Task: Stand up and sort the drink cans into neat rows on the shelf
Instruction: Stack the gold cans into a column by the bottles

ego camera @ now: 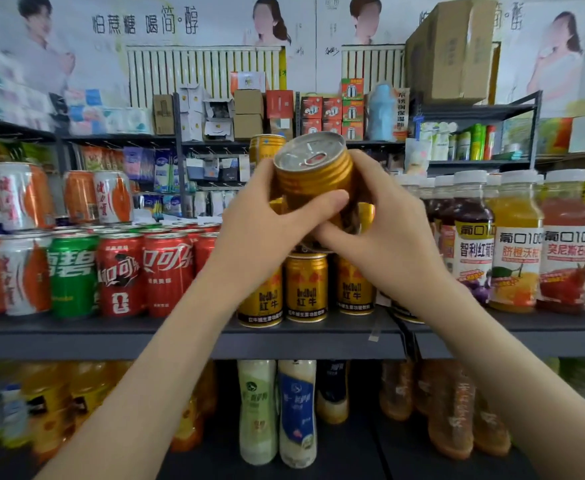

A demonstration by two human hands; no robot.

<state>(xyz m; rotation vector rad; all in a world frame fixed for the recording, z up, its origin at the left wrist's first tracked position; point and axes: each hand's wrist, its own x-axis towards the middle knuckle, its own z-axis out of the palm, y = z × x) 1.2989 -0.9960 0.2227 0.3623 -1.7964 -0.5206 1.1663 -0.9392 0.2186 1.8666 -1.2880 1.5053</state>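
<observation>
Seen from the head view, a gold can is held up, tilted lid toward the camera. The left hand wraps its left side and the right hand curls round its right. It sits above the row of gold cans at the shelf front edge.

Dark grey metal shelf, front row L to R: orange-white cans, one green can, red cola cans, gold Red Bull cans at centre. At right, white-capped juice bottles: purple, orange, red. All upright, packed close; more can tops behind. Below, lower shelf w/ tall bottles, upright.
</observation>
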